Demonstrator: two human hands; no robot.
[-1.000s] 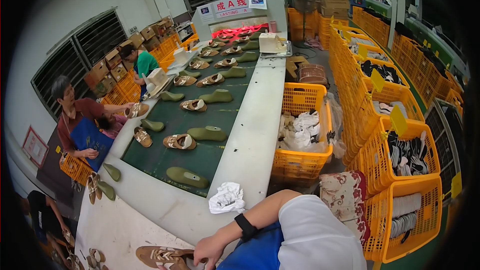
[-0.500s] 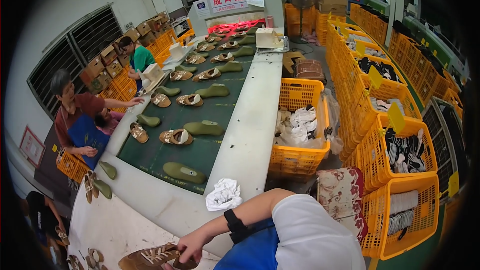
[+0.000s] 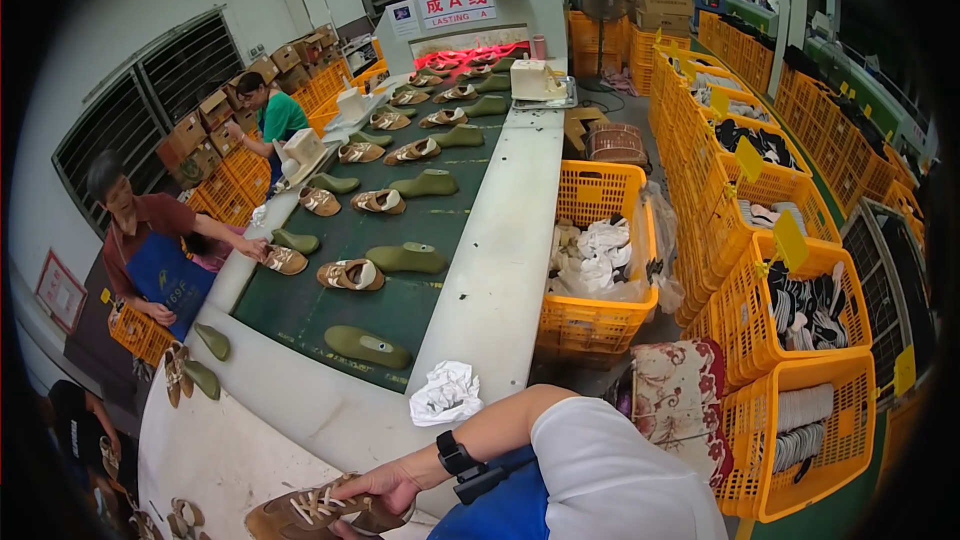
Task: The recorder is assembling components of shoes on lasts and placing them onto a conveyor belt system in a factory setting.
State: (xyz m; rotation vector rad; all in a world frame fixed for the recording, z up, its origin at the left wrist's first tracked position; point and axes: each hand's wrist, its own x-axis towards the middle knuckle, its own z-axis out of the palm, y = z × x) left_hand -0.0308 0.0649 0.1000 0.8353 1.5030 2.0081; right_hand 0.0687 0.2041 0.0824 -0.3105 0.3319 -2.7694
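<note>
At the lower edge, my right hand (image 3: 388, 486) grips a brown lace-up shoe (image 3: 290, 518) with pale laces around its opening, fingers over the tongue. A bit of skin shows under the shoe at the picture's edge, perhaps my left hand; its fingers are mostly hidden. The shoe is above the white worktop (image 3: 235, 445). Beyond it, a green conveyor belt (image 3: 300, 325) carries brown shoes and green shoe lasts, the nearest being a green last (image 3: 367, 346). Crumpled white paper (image 3: 446, 393) lies on the white ledge to the right of my hand.
At the left, a co-worker in a blue apron (image 3: 178, 275) touches a shoe (image 3: 286, 259) on the belt. Another person in green (image 3: 283, 115) stands behind. Shoes and lasts (image 3: 202, 377) rest on the worktop's left edge. Yellow crates (image 3: 598, 315) line the right beside a flowered cloth (image 3: 672, 388).
My right hand has moved its fingers forward over the shoe's tongue, and the shoe has tilted slightly. The co-worker's hand has come down onto a shoe on the belt. The person in green raised a hand.
</note>
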